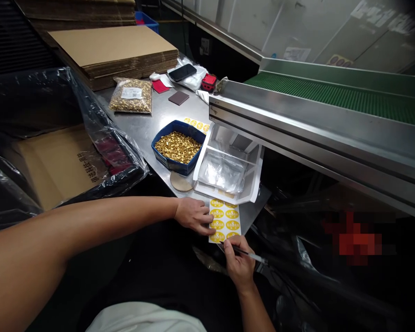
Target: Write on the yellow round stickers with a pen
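Note:
My left hand (194, 215) lies with its fingers stretched apart, the tips resting on the left edge of a sheet of yellow oval stickers (224, 224). Each oval carries a white "8". A pen (247, 253) is gripped in my right hand (240, 263), its point at the sheet's lower edge. Just beyond the sheet stands a white divided tray (257, 180) with clear plastic bags (221, 173) inside. To its left is a blue bin (174, 165) filled with small gold-coloured pieces (178, 146).
A round disc (180, 181) sits at the metal table's front edge. Behind are a bag of gold pieces (130, 94), a phone (182, 72) and stacked cardboard (114, 46). A plastic-lined box (55, 161) stands left. The green conveyor (332, 99) runs along the right.

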A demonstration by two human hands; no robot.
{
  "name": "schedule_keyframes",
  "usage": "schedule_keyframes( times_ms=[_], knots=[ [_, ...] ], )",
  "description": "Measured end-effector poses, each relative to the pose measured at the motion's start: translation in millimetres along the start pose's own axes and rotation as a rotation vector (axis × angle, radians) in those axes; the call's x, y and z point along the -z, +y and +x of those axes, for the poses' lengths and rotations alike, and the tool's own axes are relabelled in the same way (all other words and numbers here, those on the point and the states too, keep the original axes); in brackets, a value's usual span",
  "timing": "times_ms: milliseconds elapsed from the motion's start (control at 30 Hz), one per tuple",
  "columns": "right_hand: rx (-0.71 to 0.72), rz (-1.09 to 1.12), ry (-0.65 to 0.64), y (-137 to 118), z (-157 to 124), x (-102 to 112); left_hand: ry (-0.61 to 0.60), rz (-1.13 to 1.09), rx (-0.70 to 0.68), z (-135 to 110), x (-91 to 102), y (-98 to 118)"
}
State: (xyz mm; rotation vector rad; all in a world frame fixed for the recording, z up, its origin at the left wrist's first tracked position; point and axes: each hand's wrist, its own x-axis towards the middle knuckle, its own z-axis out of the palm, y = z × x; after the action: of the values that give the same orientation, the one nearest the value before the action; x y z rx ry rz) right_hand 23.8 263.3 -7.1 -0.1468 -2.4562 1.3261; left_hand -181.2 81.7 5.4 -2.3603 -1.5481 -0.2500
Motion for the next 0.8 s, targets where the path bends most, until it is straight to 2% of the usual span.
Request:
schedule_keyframes(
  times_ms=[167, 367, 567, 800],
  knots=[
    [0.073, -0.031, -0.038, 0.7, 1.5, -2.4, -0.008, -0.024, 0.012, 0.4, 0.0, 0.0],
    [0.091, -0.032, -0.076, 2.2, 3.5, -4.3, -0.036, -0.065, 0.024, 0.7, -0.2, 0.0],
    [0.082, -0.046, -0.097, 0.9, 2.5, -4.0, -0.057, -0.112, 0.042, 0.2, -1.6, 0.2],
    [0.046, -0.056, -0.052, 3.4, 2.3, -6.0, -0.067, -0.163, 0.055, 0.7, 0.1, -0.9]
  ],
)
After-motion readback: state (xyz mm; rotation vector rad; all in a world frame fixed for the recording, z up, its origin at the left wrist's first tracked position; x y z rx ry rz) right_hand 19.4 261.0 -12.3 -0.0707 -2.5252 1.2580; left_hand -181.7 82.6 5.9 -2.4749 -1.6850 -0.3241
